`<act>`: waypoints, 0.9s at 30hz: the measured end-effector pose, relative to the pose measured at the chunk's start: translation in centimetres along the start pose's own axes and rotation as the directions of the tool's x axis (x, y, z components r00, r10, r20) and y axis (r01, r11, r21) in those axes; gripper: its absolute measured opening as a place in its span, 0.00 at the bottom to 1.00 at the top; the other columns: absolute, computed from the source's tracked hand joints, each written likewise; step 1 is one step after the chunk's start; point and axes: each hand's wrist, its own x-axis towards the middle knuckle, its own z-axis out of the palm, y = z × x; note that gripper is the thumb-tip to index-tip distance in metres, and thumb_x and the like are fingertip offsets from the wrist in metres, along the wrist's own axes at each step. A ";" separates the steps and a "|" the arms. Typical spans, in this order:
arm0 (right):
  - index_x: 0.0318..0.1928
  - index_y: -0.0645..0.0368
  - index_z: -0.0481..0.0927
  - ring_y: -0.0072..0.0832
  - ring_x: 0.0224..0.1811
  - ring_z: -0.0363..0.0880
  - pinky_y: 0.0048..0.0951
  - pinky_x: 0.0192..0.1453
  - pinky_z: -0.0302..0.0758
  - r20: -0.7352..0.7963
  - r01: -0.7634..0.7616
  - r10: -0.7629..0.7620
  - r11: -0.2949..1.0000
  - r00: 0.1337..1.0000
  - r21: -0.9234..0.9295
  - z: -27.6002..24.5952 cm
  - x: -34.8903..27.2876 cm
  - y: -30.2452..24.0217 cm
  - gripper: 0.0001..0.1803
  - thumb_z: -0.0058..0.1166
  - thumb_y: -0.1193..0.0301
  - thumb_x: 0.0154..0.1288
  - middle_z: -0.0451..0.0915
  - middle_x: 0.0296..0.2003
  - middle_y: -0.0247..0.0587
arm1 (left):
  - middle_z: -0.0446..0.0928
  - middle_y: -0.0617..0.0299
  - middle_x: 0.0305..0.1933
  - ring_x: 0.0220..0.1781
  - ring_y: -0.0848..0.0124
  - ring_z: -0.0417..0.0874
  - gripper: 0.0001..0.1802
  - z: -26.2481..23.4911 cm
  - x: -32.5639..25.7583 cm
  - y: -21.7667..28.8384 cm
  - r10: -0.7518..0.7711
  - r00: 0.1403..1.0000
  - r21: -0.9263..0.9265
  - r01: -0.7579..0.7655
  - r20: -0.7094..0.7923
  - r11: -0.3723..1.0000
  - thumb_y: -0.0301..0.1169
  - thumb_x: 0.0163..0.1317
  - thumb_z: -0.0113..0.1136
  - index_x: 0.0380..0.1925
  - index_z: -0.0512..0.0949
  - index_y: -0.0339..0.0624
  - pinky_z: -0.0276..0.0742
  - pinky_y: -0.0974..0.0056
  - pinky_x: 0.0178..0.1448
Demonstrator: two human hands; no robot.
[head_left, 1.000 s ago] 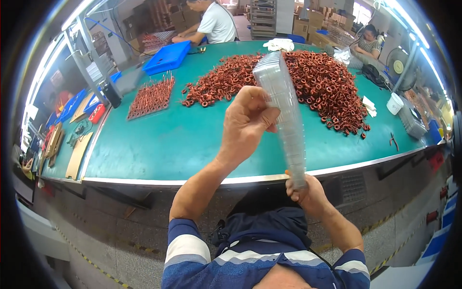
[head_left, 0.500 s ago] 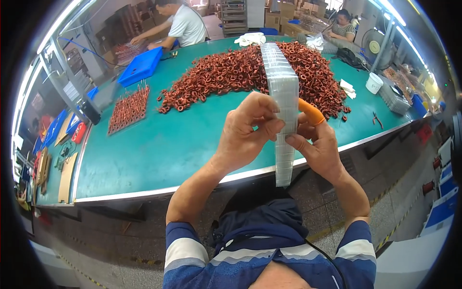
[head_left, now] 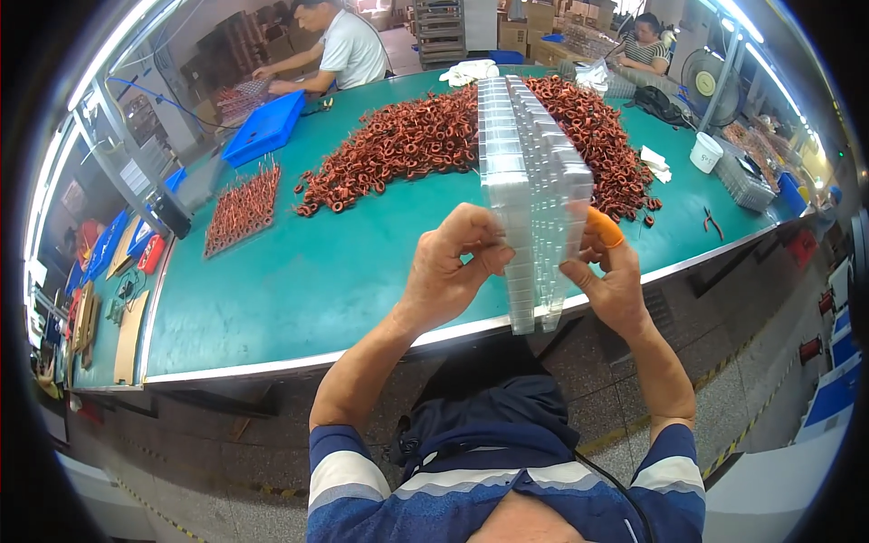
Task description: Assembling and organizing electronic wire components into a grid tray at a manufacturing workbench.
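Observation:
Upright on edge above the table, a stack of clear plastic blister trays is split into two parts with a narrow gap between them. My left hand (head_left: 457, 258) pinches the left trays (head_left: 504, 185) by their near edge, thumb and fingers closed. On the other side my right hand (head_left: 615, 276), with an orange finger cot on one finger, grips the right trays (head_left: 568, 195). Behind the trays lies a broad heap of copper-red ring coils (head_left: 407, 136), partly hidden by them. A clear tray filled with such coils (head_left: 243, 210) rests on the left of the green table (head_left: 362, 244).
A blue bin (head_left: 264, 128) stands at the far left. To the right are a white cup (head_left: 705, 152), red-handled pliers (head_left: 713, 223) and stacked clear trays (head_left: 744, 185). White cloths (head_left: 470, 73) lie at the back. Two people (head_left: 348, 50) sit beyond the table.
The single closed stack has been parted into two, opening a gap. My right hand has moved slightly right with its part; my left hand has shifted slightly left.

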 end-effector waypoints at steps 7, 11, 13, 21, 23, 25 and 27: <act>0.60 0.61 0.70 0.25 0.33 0.80 0.26 0.36 0.76 0.029 0.051 -0.048 0.990 0.998 -0.130 1.7 0.2 -0.2 0.35 0.70 0.70 0.51 0.79 0.36 0.39 | 0.81 0.58 0.31 0.32 0.75 0.82 0.11 1.4 0.4 -0.2 0.035 0.999 0.061 -0.037 0.031 0.997 0.20 0.61 0.60 0.42 0.73 0.35 0.79 0.69 0.37; 0.57 0.63 0.72 0.27 0.28 0.82 0.28 0.36 0.78 0.031 0.176 -0.173 0.953 0.984 -0.245 1.7 0.0 -0.5 0.27 0.65 0.74 0.57 0.82 0.30 0.42 | 0.81 0.58 0.31 0.31 0.74 0.82 0.11 1.6 0.5 -0.1 0.051 0.997 0.105 -0.057 0.064 0.993 0.20 0.61 0.60 0.43 0.74 0.35 0.79 0.68 0.37; 0.57 0.63 0.73 0.27 0.28 0.82 0.27 0.37 0.78 0.024 0.160 -0.159 0.964 0.987 -0.212 1.2 0.1 -0.5 0.26 0.65 0.75 0.57 0.82 0.30 0.42 | 0.81 0.58 0.31 0.31 0.75 0.82 0.11 1.7 0.5 0.0 0.021 0.999 0.098 -0.025 0.039 0.995 0.20 0.61 0.59 0.44 0.75 0.35 0.79 0.68 0.37; 0.53 0.62 0.75 0.26 0.29 0.81 0.27 0.36 0.77 0.040 0.089 -0.084 0.987 0.996 -0.136 0.2 0.2 -0.7 0.25 0.67 0.75 0.55 0.83 0.32 0.43 | 0.80 0.60 0.31 0.31 0.75 0.81 0.10 1.8 0.7 -0.2 0.006 0.998 0.034 -0.008 0.054 0.999 0.20 0.62 0.58 0.44 0.75 0.35 0.78 0.68 0.36; 0.52 0.62 0.75 0.25 0.30 0.81 0.26 0.36 0.77 -0.002 0.086 -0.089 0.972 0.996 -0.221 1.3 0.3 -1.0 0.25 0.69 0.72 0.54 0.83 0.32 0.42 | 0.80 0.60 0.31 0.31 0.75 0.81 0.09 2.1 0.9 -0.1 0.002 0.998 0.044 -0.005 0.067 0.999 0.20 0.63 0.58 0.43 0.75 0.35 0.78 0.68 0.36; 0.52 0.63 0.74 0.24 0.29 0.81 0.27 0.36 0.77 -0.023 0.120 -0.128 0.968 0.991 -0.219 1.8 0.4 -0.7 0.26 0.69 0.69 0.54 0.84 0.32 0.42 | 0.79 0.59 0.30 0.31 0.75 0.81 0.07 2.4 1.3 0.0 0.052 0.997 0.132 -0.058 0.053 0.989 0.21 0.64 0.57 0.42 0.75 0.35 0.78 0.68 0.36; 0.51 0.63 0.74 0.25 0.29 0.81 0.27 0.36 0.77 -0.014 0.138 -0.144 0.970 0.990 -0.200 1.6 0.4 -0.3 0.26 0.69 0.69 0.55 0.83 0.32 0.42 | 0.79 0.59 0.30 0.31 0.74 0.81 0.06 2.5 1.4 0.1 0.043 0.997 0.112 -0.050 0.068 0.992 0.21 0.64 0.56 0.41 0.75 0.35 0.78 0.68 0.36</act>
